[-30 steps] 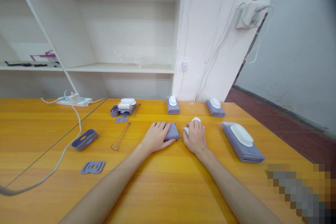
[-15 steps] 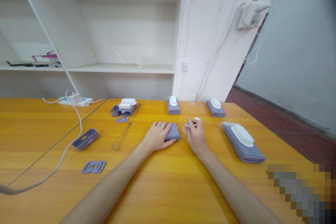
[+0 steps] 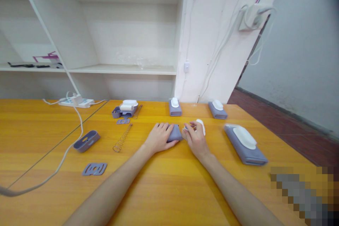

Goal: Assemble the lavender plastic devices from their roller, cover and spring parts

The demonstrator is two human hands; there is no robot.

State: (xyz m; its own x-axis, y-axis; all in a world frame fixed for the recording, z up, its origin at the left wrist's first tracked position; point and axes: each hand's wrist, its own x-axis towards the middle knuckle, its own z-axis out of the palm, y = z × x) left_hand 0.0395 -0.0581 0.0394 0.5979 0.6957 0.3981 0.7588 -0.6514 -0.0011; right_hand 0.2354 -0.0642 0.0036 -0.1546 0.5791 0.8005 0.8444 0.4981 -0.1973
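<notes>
A grey-purple plastic housing [image 3: 174, 133] lies on the table under my left hand [image 3: 159, 137], whose fingers and thumb are closed around its left part. Just to its right, my right hand [image 3: 196, 139] pinches a small white piece [image 3: 186, 128] close to the housing's right end. Fingers hide most of that piece, so its kind is unclear. Behind the right hand is a white oval part [image 3: 201, 127], partly covered by the fingers. Left of my left hand lie a coil spring [image 3: 122, 137], a grey slotted plate [image 3: 94, 169] and an open grey end cap [image 3: 87, 141].
Similar grey housings with white oval parts stand at the back [image 3: 175, 108], back right [image 3: 218, 109] and right [image 3: 246, 144]. Another group of parts [image 3: 128, 108] sits back left, near a power strip [image 3: 76, 101]. A white cable [image 3: 75, 140] crosses the table's left side.
My right hand has shifted slightly left, bringing the small white piece nearer the housing. More of the white oval part shows behind it. The left hand keeps its place on the housing.
</notes>
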